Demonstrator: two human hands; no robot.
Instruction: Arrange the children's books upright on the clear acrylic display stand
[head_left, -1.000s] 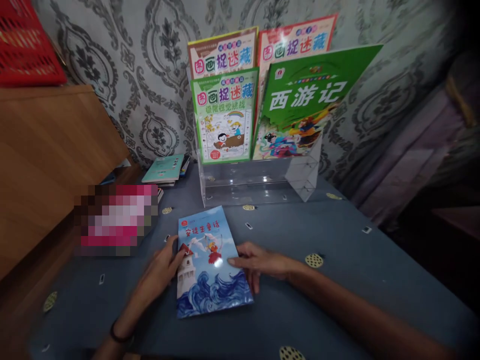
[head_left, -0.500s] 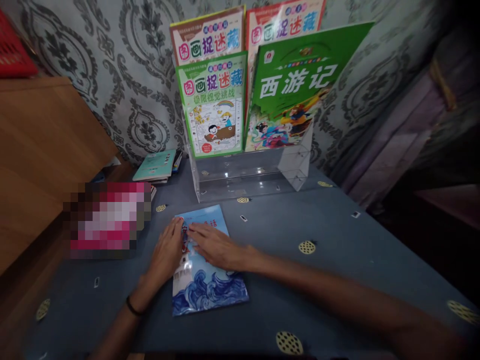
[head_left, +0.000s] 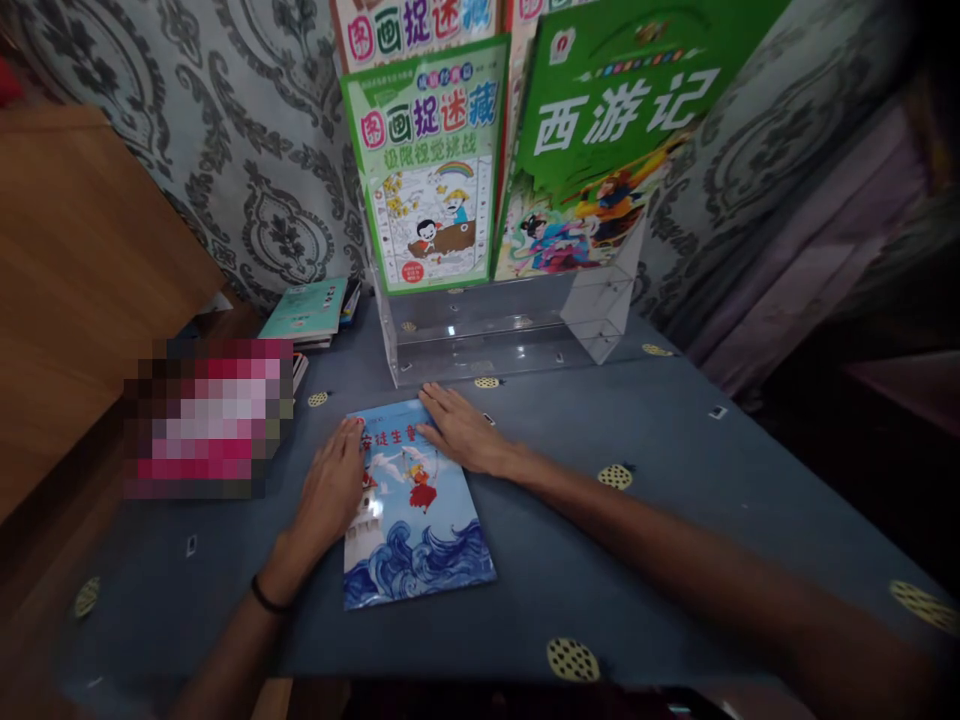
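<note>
A blue picture book [head_left: 420, 545] with painted waves, red lettering and a figure in red on its cover lies closed on the table. My left hand [head_left: 335, 477] rests along its upper left edge, fingers stretched out, with a dark band on the wrist. Across the upper right corner of the cover lies my right hand [head_left: 463, 432], its fingers extended and slightly spread. Neither hand is wrapped round anything. Part of the title is hidden under the right hand's fingers.
Behind the book stands a clear acrylic rack [head_left: 480, 350] holding a green-bordered book [head_left: 431, 190], a green book [head_left: 600, 150] and others. To the left lie a blurred pink book [head_left: 202, 420] and a stack of teal books [head_left: 306, 312]. A wooden panel [head_left: 90, 240] rises at far left.
My right hand has slid from the middle of the cover to its upper right corner, uncovering the picture. My left hand stays at the left edge. The view has tilted slightly downward.
</note>
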